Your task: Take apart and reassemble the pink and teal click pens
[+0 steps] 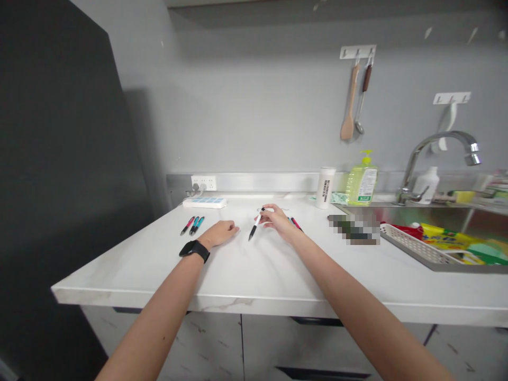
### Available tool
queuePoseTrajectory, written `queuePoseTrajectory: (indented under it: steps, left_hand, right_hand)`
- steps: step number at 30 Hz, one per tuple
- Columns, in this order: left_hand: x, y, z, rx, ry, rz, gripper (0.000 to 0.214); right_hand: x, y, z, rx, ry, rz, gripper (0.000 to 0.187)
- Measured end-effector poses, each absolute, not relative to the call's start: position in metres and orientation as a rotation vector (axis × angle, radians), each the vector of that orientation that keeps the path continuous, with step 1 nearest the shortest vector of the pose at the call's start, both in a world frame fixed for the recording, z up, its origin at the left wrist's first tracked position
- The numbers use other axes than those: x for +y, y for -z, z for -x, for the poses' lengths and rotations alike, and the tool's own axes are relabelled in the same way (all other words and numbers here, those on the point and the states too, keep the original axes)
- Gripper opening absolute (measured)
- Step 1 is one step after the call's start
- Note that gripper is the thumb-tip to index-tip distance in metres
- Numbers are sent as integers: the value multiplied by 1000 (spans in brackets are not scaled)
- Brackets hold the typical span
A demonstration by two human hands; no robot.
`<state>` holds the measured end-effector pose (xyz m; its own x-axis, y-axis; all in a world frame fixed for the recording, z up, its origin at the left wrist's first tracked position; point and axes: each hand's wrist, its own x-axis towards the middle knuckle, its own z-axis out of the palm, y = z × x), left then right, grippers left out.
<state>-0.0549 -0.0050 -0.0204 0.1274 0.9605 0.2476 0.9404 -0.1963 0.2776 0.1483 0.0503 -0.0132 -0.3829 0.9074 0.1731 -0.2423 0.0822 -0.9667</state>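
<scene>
My right hand (275,220) pinches a white pen (258,218) with a black grip between thumb and fingers, its tip pointing down toward the white countertop (246,275). My left hand (220,233) rests on the countertop with its fingers curled in, and no object shows in it. A black watch (194,250) is on that wrist. To the left of this hand lie a pink pen (187,226) and two blue pens (197,226), side by side. Partly hidden behind my right hand are a pink pen (296,224) and a bit of something blue.
A white power strip (205,202) sits at the back left. On the right stand a white canister (325,188), a green soap bottle (362,182) and a sink with a tap (413,164). A blurred-out patch (353,229) covers something near the sink's edge.
</scene>
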Motion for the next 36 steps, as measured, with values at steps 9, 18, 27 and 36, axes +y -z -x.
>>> queuePoseTrajectory:
  steps: [9,18,27,36]
  left_hand:
    - [-6,22,55,1956,-589,-2310,28]
    - [-7,20,53,1956,-562,-2298,26]
    - [-6,20,54,1970,-527,-2318,27]
    - [-1,18,53,1951,-419,-2409,27]
  right_hand:
    - [59,13,-178,-1432,-1909,349,22]
    - [68,20,-185,-1573,-1971,438,19]
    - [69,20,-193,-1569,-2059,421,24]
    - [75,22,-202,-1581,-2093,355,33]
